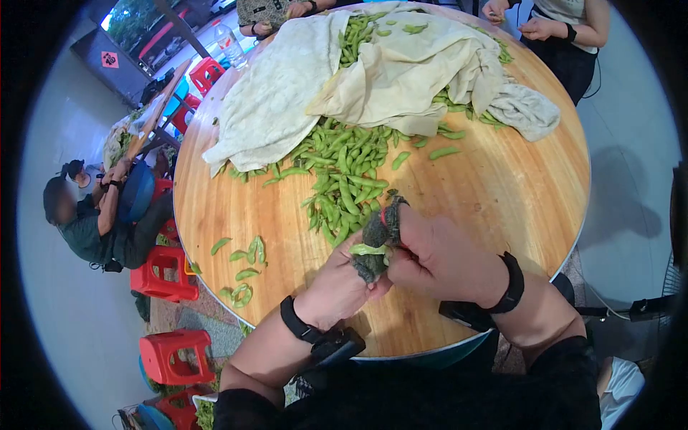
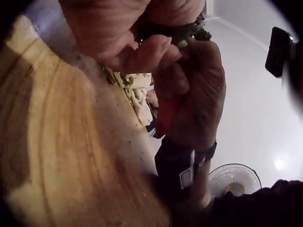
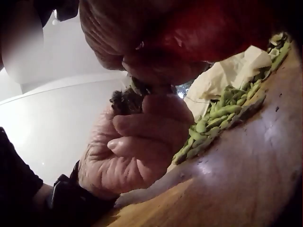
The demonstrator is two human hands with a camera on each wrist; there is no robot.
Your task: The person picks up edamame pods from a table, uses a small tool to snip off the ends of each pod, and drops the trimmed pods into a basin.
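Note:
Both hands meet in front of the body, over the near part of the round wooden table (image 1: 494,186). Between them is a pale green edamame pod (image 1: 367,249), partly covered by the fingers. My left hand (image 1: 340,283) pinches it from the left; in the right wrist view its fingers (image 3: 147,151) are curled. From the right, my right hand (image 1: 451,258) pinches at the same pod, fingers bent in. Dark grey fabric wraps (image 1: 375,233) cover some digits, one with a red band. Just beyond the hands lies a heap of edamame pods (image 1: 344,161).
Pale cloths (image 1: 279,86) cover much of the heap at the back. Split pods (image 1: 242,294) lie at the left edge. A plastic bottle (image 1: 228,44) stands at the far left. Other people work across the table and at left. Red stools (image 1: 165,274) line the left side.

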